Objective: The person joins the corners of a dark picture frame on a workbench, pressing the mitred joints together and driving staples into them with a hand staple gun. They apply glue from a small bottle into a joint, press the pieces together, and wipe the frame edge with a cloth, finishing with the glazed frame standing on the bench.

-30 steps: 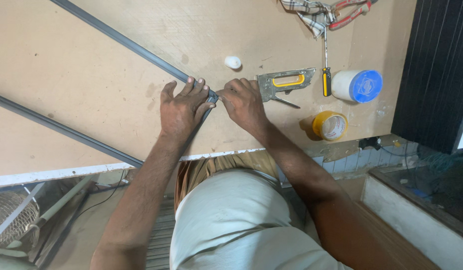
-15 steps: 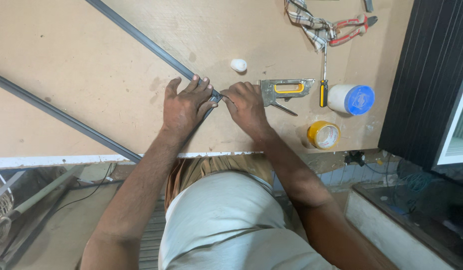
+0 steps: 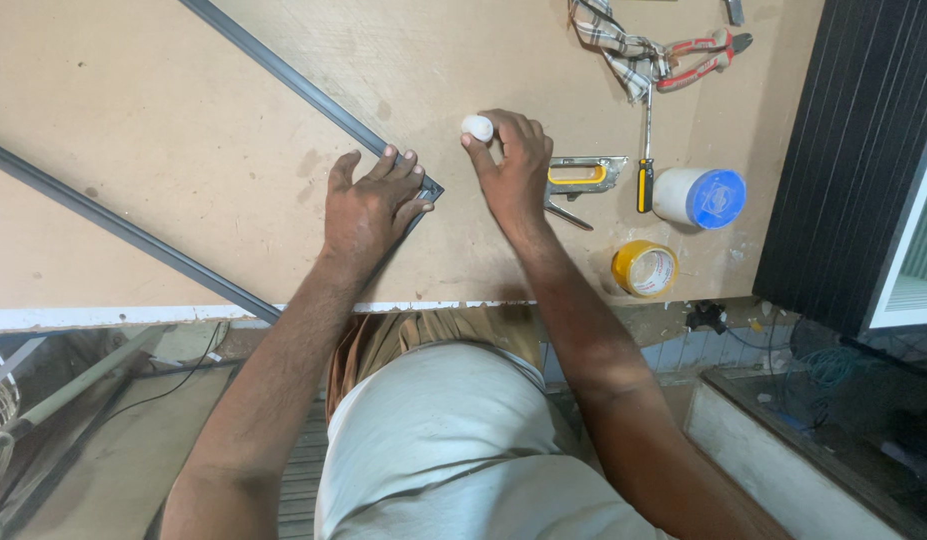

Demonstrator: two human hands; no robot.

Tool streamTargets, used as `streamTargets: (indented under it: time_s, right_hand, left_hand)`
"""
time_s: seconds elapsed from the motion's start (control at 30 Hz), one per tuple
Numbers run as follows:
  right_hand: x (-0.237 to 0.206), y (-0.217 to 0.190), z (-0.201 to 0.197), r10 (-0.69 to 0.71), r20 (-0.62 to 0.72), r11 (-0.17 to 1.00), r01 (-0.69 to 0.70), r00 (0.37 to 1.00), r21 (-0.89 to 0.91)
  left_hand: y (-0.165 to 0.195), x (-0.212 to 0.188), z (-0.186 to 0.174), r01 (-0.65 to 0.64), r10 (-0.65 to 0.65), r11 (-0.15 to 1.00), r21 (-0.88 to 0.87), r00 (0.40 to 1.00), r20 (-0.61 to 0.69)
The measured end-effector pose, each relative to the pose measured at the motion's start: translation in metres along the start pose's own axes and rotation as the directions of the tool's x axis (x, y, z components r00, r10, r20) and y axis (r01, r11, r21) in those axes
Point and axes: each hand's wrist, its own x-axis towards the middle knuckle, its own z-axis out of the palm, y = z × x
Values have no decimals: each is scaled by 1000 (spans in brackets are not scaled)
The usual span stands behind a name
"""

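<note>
A dark grey metal frame strip (image 3: 293, 80) runs diagonally across the tan board (image 3: 133, 140) and meets another strip at a corner (image 3: 431, 190). My left hand (image 3: 368, 205) lies flat on that corner, fingers spread over the strips. My right hand (image 3: 511, 160) has reached up the board and its fingertips close on a small white rounded piece (image 3: 476, 126). A second grey strip (image 3: 123, 225) crosses the board lower left.
Right of my right hand lie a grey and yellow staple gun (image 3: 581, 178), a yellow-handled screwdriver (image 3: 645, 160), a white tub with blue lid (image 3: 699, 196) and a yellow tape roll (image 3: 644, 268). Red pliers (image 3: 701, 55) and a checked cloth (image 3: 613, 40) sit farther up. A dark ribbed panel (image 3: 853, 150) stands at right.
My right hand has left the frame corner and moved up to the small white piece, gripping it. My left hand stays on the corner. The camera view has shifted slightly.
</note>
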Motion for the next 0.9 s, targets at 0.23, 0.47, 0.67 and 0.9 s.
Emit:
streamTargets:
  time_s: [0.23,0.47,0.67,0.9]
  right_hand:
    - [-34,-18,-11,-90,-293,991,115,952,70]
    - [-43,-24,-17,-450,209,893,436,868,112]
    - [-17,-12,-8,-529,236,848,513,815,130]
    - [-7,-2,-6,-615,255,786,603,746,133]
  left_hand:
    - [10,-2,-4,21,-22,999,39,1000,17]
    - [7,-3,-4,23,-25,997,73,999,20]
    - [11,-3,2,49,-48,998,49,999,-19]
    - [24,-3,7,129,-129,992,-2,988,-83]
